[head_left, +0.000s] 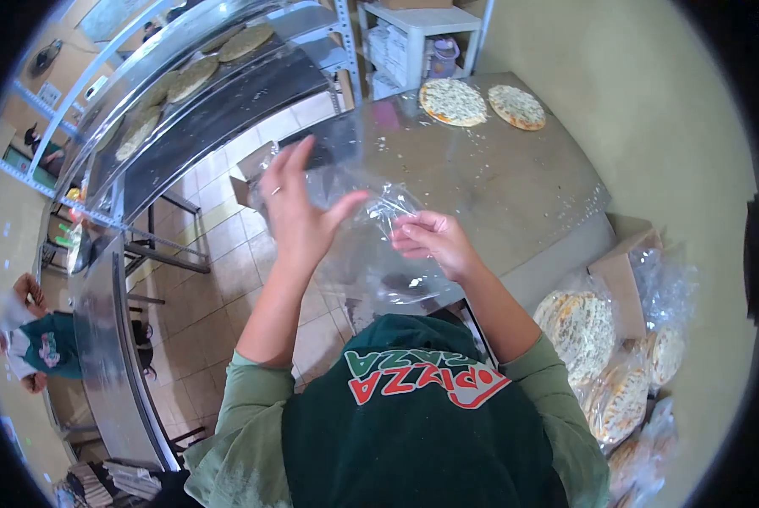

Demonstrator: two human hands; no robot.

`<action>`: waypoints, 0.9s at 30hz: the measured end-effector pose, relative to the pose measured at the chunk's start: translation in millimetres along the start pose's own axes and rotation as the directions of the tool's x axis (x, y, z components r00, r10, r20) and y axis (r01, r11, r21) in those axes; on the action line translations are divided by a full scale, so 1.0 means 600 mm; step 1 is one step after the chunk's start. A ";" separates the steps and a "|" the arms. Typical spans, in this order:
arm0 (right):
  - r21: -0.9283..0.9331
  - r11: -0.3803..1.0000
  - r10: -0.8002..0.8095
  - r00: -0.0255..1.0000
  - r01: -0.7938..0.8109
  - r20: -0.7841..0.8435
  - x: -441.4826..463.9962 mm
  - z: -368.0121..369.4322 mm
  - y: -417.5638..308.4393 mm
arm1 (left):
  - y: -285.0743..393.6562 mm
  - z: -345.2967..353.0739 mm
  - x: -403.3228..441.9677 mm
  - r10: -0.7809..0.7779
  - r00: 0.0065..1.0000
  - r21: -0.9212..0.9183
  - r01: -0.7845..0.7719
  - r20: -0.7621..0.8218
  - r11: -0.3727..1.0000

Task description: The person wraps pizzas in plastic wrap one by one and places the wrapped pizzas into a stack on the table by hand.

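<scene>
A clear plastic bag (396, 269) hangs in front of my apron, over the near edge of the metal table. My right hand (430, 241) pinches the bag's gathered edge between thumb and fingers. My left hand (301, 207), wearing a ring, is raised at the bag's left side with thumb and fingers spread. Whether its fingertips touch the thin film, I cannot tell. Two cheese-topped pizzas, a larger one (453, 102) and a smaller one (516, 107), lie at the table's far end.
The metal table (498, 169) carries scattered cheese crumbs. Bagged pizzas (576, 330) and a cardboard box (623, 275) stand at my right. Flat crusts (193, 79) rest on the rack at far left. A person in an apron (53, 345) stands at the left. A white shelf (417, 42) is behind.
</scene>
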State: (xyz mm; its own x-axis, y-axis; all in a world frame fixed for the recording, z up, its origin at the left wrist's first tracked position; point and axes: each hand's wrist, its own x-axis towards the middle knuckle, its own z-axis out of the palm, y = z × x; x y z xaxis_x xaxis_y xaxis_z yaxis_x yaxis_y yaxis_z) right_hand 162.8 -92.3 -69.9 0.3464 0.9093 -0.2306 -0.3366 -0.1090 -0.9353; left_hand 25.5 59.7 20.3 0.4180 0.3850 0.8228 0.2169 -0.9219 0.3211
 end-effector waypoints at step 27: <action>0.508 0.847 0.015 0.948 0.156 -0.317 -0.064 0.020 0.050 | 0.090 0.106 -0.211 -0.766 0.285 -0.484 0.874 0.576 -0.039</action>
State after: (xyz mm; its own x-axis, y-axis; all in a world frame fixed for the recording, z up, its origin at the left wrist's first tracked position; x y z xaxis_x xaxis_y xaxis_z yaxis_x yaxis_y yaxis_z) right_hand 128.9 -125.6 -85.8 0.6006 0.7335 -0.3181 -0.6760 0.2535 -0.6919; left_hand 40.4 -36.1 -96.3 0.4612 0.8415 -0.2815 -0.0705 0.3510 0.9337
